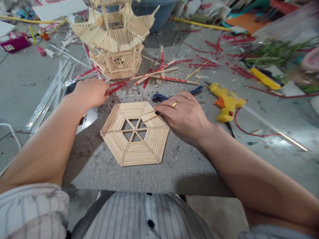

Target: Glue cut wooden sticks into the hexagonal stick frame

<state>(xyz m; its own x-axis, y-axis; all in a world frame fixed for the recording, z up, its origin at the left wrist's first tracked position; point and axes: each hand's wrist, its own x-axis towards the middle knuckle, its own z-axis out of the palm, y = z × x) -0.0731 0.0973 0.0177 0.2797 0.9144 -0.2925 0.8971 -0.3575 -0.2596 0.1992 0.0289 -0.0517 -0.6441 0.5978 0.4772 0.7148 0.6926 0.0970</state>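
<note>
A flat hexagonal panel of thin wooden sticks point(139, 155), with spokes crossing an open centre, lies on the grey board. At its upper right corner, my right hand point(185, 114) is closed, fingertips pinching what looks like a thin wooden stick point(149, 115) over the panel. Behind that hand lies a blue-handled tool point(159, 97), partly covered, its kind unclear. My left hand point(91, 91) is curled beyond the panel's upper left, near red-marked sticks; whatever its fingers hold is hidden. Beside its wrist shows a dark flat object point(73, 87).
A tiered stick-built pagoda model point(119, 41) stands at the back, before a blue tub point(161, 15). To the right lies a yellow glue gun point(228, 101). Clear glue sticks point(51, 96) lie left. Red-taped sticks point(171, 78) and a yellow-handled cutter point(265, 78) lie farther back.
</note>
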